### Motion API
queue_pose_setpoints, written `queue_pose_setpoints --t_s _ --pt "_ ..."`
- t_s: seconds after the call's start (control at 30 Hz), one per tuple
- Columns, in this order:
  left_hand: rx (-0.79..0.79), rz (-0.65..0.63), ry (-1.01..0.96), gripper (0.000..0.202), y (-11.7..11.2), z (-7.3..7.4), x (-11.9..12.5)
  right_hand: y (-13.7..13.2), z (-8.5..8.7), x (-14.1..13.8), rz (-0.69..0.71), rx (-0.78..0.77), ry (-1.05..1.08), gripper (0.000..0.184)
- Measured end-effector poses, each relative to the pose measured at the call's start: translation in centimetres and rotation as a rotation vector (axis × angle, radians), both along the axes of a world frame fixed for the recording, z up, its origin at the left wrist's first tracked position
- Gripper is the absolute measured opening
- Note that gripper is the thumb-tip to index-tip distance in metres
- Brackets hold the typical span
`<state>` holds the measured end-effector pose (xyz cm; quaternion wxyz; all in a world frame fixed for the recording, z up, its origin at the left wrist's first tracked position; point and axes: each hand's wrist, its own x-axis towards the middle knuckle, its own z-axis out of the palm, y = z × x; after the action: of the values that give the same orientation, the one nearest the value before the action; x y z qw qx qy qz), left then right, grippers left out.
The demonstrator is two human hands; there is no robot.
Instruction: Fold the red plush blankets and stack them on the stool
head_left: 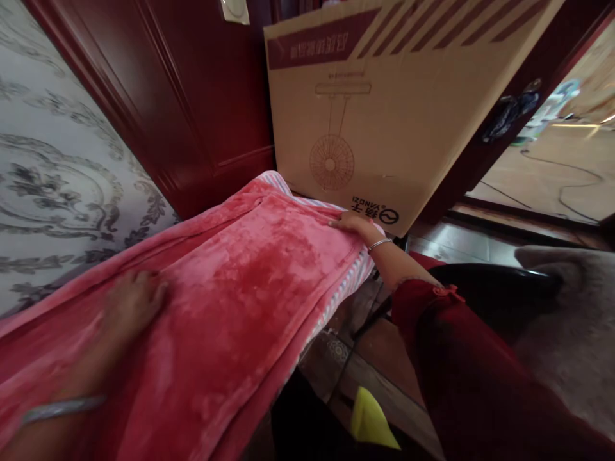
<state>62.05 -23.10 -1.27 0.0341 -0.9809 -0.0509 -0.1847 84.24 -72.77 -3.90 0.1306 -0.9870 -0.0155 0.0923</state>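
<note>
A red and pink plush cloth [259, 269] lies in layers along a narrow board with a striped cover [348, 288]. My left hand [132, 298], blurred by motion, rests on the cloth at the left, thumb apart from the fingers, with nothing visible in it. At the far right corner, my right hand [353, 224] holds the edge of the cloth, the thumb on top and the other fingers partly hidden. Each wrist carries a silver-coloured bangle. A dark red sleeve [461, 346] covers my right arm.
A large cardboard box [384, 128] printed with a fan stands just beyond the board. Left of it are a dark red door panel [206, 83] and patterned wallpaper [62, 179]. A yellow piece [372, 419] is below; a grey furry cover [571, 333] is at the right.
</note>
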Motion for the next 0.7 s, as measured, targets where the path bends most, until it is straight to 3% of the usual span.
queue_pose_setpoints --t_s 0.07,0.17,0.27,0.33,0.47,0.7 --pt "-0.106 -0.199 0.107 0.036 -5.1 -0.2 -1.3 -0.9 0.0 -0.8 -0.014 -0.019 0.008 0.056" --pt "-0.277 -0.462 0.257 0.029 -13.7 -1.7 -3.8 -0.8 -0.2 -2.1 -0.013 -0.036 -0.013 0.053" --pt "-0.232 -0.607 0.31 0.025 -19.6 -3.2 -5.7 -0.3 -0.3 -3.3 -0.006 -0.041 -0.083 0.05" --pt "-0.169 -0.615 0.325 0.016 -21.4 -3.6 -6.2 -0.3 -0.1 -3.6 -0.015 -0.043 -0.165 0.047" --pt "-0.114 -0.612 0.303 0.017 -22.3 -3.4 -6.2 -1.3 0.3 -3.2 -0.022 -0.022 -0.357 0.045" --pt "-0.034 -0.628 0.362 0.019 -23.4 -4.1 -7.1 -1.6 -2.3 -3.7 -0.029 -0.016 -0.227 0.046"
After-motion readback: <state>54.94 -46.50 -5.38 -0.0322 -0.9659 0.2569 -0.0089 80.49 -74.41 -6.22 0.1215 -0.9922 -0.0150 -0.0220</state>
